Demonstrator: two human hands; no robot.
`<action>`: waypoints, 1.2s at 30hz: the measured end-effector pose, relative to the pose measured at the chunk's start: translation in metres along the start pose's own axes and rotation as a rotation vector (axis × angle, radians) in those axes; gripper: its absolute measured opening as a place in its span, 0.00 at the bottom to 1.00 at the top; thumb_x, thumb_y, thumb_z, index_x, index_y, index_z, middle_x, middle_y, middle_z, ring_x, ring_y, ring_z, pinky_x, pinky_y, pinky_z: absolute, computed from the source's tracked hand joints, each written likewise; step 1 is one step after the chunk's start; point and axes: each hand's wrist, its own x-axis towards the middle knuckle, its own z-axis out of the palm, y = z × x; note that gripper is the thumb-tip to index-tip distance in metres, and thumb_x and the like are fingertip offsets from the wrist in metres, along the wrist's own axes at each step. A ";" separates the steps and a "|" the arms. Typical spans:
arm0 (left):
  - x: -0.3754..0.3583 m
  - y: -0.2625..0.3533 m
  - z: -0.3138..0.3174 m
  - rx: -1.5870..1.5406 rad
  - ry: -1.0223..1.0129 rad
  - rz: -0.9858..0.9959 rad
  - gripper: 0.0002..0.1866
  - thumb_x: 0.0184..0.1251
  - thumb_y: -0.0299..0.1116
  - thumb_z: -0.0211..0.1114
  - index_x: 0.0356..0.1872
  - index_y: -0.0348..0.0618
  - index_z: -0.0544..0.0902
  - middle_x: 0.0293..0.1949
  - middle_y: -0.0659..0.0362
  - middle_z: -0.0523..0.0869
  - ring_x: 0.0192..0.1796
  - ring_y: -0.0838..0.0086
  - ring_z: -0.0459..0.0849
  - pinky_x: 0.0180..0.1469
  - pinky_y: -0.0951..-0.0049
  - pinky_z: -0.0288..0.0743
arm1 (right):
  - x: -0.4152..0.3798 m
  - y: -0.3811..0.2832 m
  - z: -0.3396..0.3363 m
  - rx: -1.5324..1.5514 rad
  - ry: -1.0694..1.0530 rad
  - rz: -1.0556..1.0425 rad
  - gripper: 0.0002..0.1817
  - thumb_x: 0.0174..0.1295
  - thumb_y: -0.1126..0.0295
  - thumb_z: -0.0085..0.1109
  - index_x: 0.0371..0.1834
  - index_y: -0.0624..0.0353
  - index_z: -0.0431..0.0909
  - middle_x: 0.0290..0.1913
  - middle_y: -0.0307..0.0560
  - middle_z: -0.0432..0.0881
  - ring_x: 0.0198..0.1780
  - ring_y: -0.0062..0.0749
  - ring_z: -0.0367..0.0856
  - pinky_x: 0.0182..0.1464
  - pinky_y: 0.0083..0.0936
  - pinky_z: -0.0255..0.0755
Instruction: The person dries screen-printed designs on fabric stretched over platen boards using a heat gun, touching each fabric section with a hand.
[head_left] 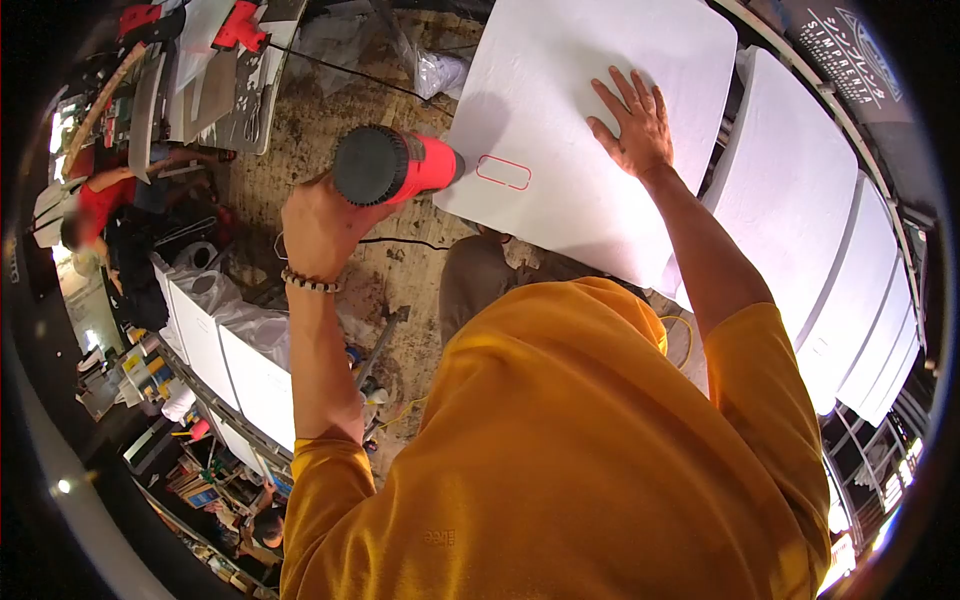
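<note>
My left hand [325, 225], with a beaded bracelet at its wrist, grips a red and black heat-gun-like tool [400, 168]. The tool's dark nozzle points right, toward a red rounded outline [503, 172] on a large white panel [560, 90]. Above the panel's right part, my right hand [635, 125] lies flat with its fingers spread. Whether the nozzle touches the panel cannot be made out. The hand hides the tool's handle.
More white panels [790, 180] stand in a row at the right. Cables cross the stained wooden floor [300, 100]. Another red tool [240, 28] lies on a surface at the upper left. A person in red [95, 205] is at the far left, another person at the lower left.
</note>
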 end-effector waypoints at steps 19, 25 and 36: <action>0.002 0.063 0.030 -0.161 -0.018 0.108 0.27 0.49 0.53 0.88 0.38 0.42 0.90 0.35 0.45 0.92 0.38 0.45 0.91 0.38 0.53 0.85 | -0.001 0.000 0.011 0.053 0.040 0.004 0.37 0.75 0.41 0.58 0.86 0.30 0.65 0.90 0.39 0.57 0.90 0.45 0.50 0.89 0.53 0.40; 0.007 0.077 0.007 -0.541 -0.124 0.143 0.25 0.52 0.38 0.91 0.45 0.34 0.90 0.37 0.50 0.94 0.37 0.61 0.93 0.44 0.62 0.85 | 0.007 -0.001 0.032 0.309 0.177 0.086 0.29 0.74 0.41 0.58 0.71 0.40 0.84 0.81 0.47 0.73 0.84 0.49 0.64 0.86 0.53 0.49; -0.031 0.050 0.041 -0.857 -0.452 0.536 0.27 0.58 0.36 0.88 0.53 0.32 0.85 0.45 0.52 0.93 0.45 0.64 0.90 0.53 0.62 0.84 | -0.256 -0.110 -0.003 2.263 -0.040 0.905 0.35 0.81 0.38 0.50 0.60 0.62 0.86 0.54 0.50 0.91 0.59 0.39 0.89 0.59 0.39 0.82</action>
